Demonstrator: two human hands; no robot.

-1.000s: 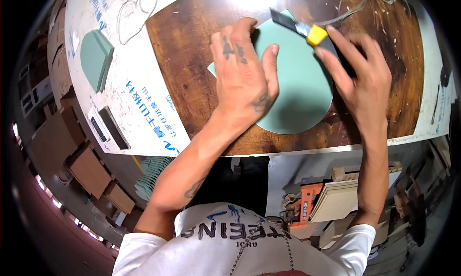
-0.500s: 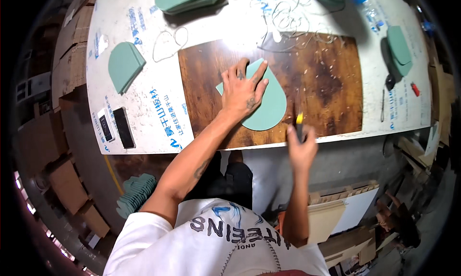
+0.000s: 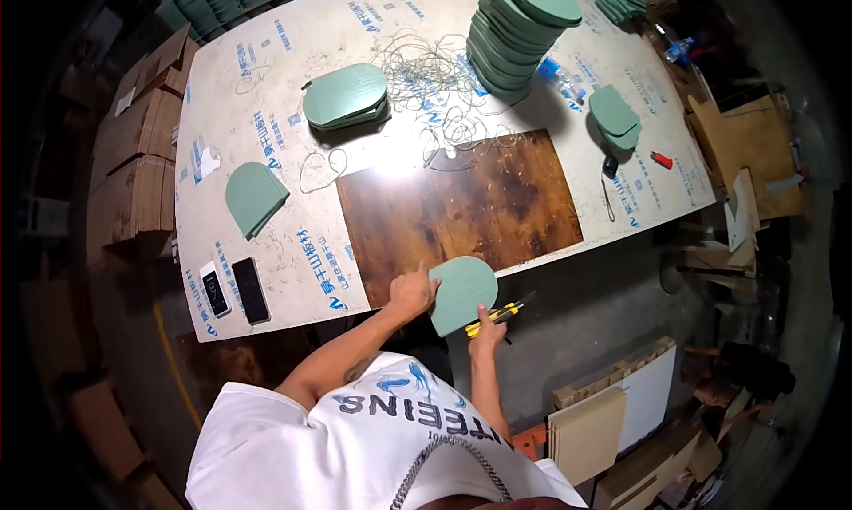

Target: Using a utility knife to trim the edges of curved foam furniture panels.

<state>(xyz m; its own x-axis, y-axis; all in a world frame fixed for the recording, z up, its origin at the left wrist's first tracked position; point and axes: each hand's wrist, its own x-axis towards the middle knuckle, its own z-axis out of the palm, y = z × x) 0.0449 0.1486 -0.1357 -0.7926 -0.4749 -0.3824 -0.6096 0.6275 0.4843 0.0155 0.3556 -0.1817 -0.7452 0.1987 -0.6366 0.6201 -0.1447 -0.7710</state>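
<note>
A rounded green panel (image 3: 463, 294), straight at one end, is held in front of me at the table's near edge. My left hand (image 3: 413, 291) grips its left side, the thumb at the edge. My right hand (image 3: 487, 328) holds a yellow-and-black utility knife (image 3: 497, 318), its dark tip pointing to the upper right. The same hand's thumb presses on the panel's lower right edge, and its other fingers are partly hidden. Beyond the panel lies a dark brown wooden board (image 3: 461, 204) on the white table (image 3: 302, 217).
Green panels lie in a low stack (image 3: 346, 97), a tall stack (image 3: 515, 39) and smaller piles left and right. Tangled string (image 3: 426, 71) spreads across the far middle. Two phones (image 3: 251, 291) lie at left; a small red tool (image 3: 661, 159) is at right. Boards (image 3: 586, 430) lean below the table.
The panel has come off the brown board towards me, and both hands now hold its edges. My left hand no longer presses flat on it. The view has shifted, showing more of the table's far side.
</note>
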